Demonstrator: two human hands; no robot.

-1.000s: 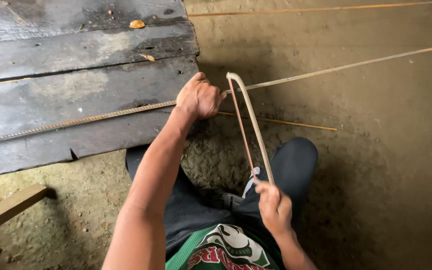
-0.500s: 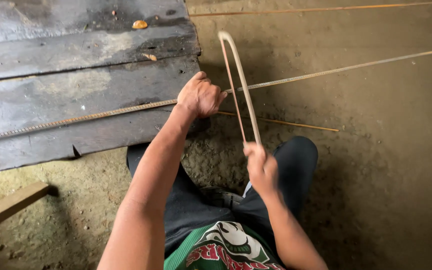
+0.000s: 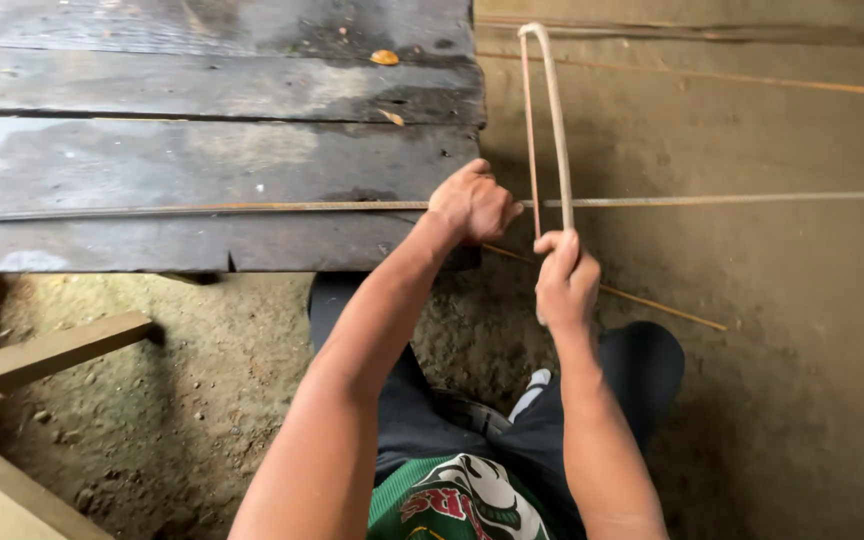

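A long thin steel rod [image 3: 202, 209] lies across dark wooden planks [image 3: 222, 150] and runs out over the dirt floor to the right. My left hand [image 3: 472, 203] presses it down at the planks' right edge. My right hand [image 3: 565, 280] grips the handle end of a hacksaw [image 3: 550, 120], whose narrow frame points away from me. The saw's blade crosses the rod just right of my left hand.
More thin rods [image 3: 692, 75] lie on the dirt floor at the far right, and another rod [image 3: 642, 299] lies under my right hand. Pale wooden beams [image 3: 42, 350] sit at the lower left. My knees in dark trousers [image 3: 642, 370] are below the hands.
My right hand has pushed the hacksaw forward, away from me, along the cut. My left hand has stayed on the rod.
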